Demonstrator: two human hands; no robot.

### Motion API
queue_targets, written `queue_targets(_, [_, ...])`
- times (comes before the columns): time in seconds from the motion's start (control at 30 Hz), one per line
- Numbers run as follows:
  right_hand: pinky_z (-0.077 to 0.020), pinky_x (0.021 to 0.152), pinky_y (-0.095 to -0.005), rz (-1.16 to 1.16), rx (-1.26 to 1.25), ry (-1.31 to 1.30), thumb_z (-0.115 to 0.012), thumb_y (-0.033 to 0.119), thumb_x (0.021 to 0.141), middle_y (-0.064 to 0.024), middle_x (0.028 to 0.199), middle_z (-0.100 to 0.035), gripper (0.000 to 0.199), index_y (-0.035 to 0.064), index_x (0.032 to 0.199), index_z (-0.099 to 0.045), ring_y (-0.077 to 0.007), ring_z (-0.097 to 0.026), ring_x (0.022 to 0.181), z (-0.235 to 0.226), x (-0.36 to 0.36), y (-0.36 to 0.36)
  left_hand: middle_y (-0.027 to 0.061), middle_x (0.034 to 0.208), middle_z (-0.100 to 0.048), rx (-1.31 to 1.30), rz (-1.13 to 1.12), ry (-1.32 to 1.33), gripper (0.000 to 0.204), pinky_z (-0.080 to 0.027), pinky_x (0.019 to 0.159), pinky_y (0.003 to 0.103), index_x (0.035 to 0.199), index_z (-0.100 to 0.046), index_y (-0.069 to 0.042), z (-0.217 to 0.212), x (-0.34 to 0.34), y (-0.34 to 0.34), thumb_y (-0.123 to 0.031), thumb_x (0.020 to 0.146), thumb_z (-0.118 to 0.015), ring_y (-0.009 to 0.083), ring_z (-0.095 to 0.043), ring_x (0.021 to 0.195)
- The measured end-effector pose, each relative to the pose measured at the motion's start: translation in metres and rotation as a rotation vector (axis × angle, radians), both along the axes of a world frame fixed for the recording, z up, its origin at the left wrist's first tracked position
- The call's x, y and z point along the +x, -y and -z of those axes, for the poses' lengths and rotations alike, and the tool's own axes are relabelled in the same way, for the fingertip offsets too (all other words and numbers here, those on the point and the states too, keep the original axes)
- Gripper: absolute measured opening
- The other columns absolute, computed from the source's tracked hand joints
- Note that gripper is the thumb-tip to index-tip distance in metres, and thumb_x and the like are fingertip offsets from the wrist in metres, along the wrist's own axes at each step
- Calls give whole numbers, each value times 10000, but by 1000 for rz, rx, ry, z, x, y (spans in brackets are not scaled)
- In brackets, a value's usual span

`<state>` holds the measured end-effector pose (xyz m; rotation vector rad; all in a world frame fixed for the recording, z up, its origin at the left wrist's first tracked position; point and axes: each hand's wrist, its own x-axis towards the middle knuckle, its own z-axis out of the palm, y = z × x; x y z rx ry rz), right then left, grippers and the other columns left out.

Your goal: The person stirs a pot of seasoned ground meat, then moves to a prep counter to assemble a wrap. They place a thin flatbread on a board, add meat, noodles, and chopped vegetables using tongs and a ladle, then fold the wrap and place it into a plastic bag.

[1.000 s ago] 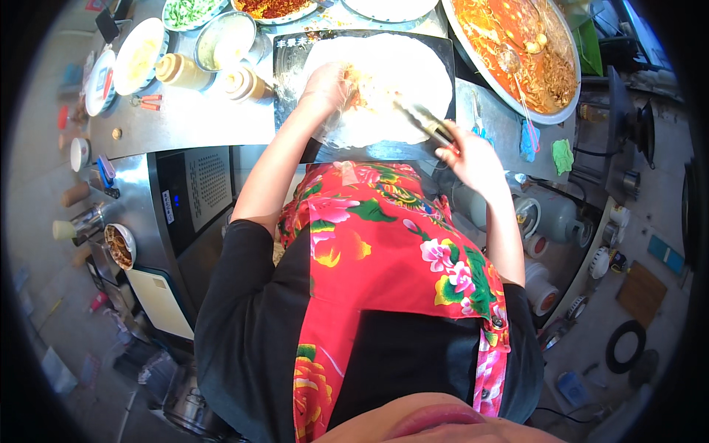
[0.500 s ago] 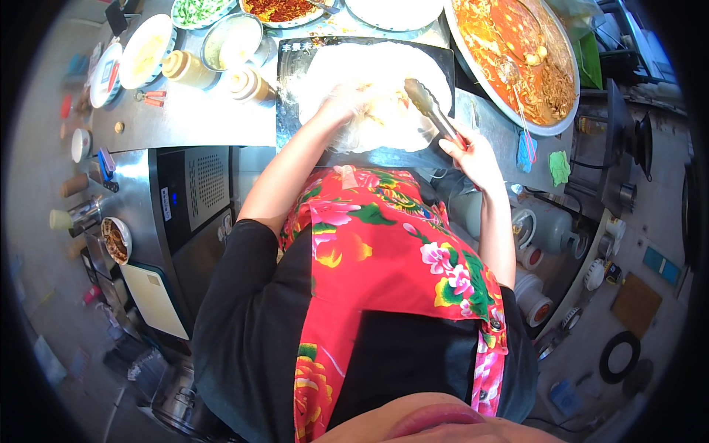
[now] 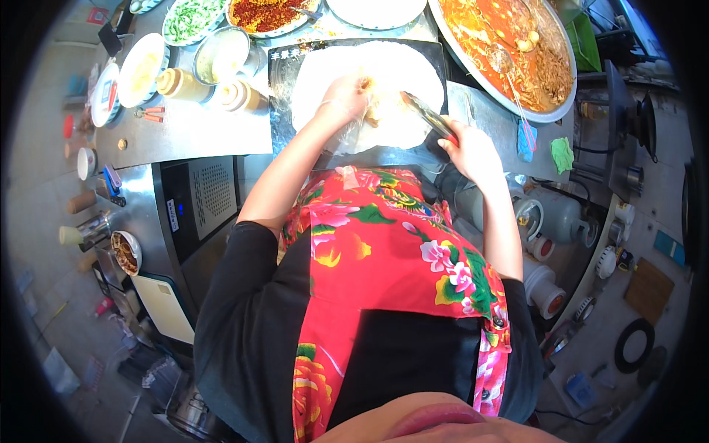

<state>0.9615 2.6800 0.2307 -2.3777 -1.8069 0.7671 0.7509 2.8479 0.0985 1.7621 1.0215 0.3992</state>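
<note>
A large white round sheet [image 3: 314,70], washed out by glare, lies over a black board [image 3: 282,111] on the steel counter. My left hand [image 3: 346,97], seemingly in a thin clear glove, is over the sheet's middle with its fingers bunched together. Something brownish shows at the fingertips, too bright to make out. Small brownish pieces [image 3: 373,114] lie on the sheet beside that hand. My right hand [image 3: 473,151] grips a pair of metal tongs [image 3: 427,114] with reddish handles. The tongs' tips point left at the pieces, close to the sheet.
At the right stands a big basin [image 3: 552,117] of red broth and shredded food, with a strainer [image 3: 501,60] in it. Bowls of chopped greens [image 3: 192,21] and red chili [image 3: 266,15] are at the back. Two squeeze bottles [image 3: 240,96] [image 3: 177,83] stand at the left; green cloth [image 3: 561,155] lies right.
My left hand has lifted slightly, its fingers now bunched near the sheet's middle. The tongs have swung lower and flatter as my right hand turned. The whole view has shifted slightly.
</note>
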Motion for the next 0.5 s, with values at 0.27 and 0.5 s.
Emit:
queue_targets(0.27, [-514, 772, -359, 69, 101, -349, -710, 198, 874, -121, 865, -682, 444, 111, 1301, -622, -247, -641, 776, 8, -9, 7, 44, 817, -686, -589, -115, 391, 196, -515, 571, 285, 1044, -679, -38, -8, 6, 4, -193, 926, -704, 118, -635, 672])
queue_targets(0.5, [-455, 610, -256, 279, 68, -644, -727, 202, 891, 3, 789, -631, 408, 98, 1277, -649, -81, -520, 643, 8, -9, 7, 29, 765, -668, -393, -72, 255, 223, -476, 550, 245, 1089, -680, -49, -35, -5, -2, -171, 906, -719, 107, -599, 603])
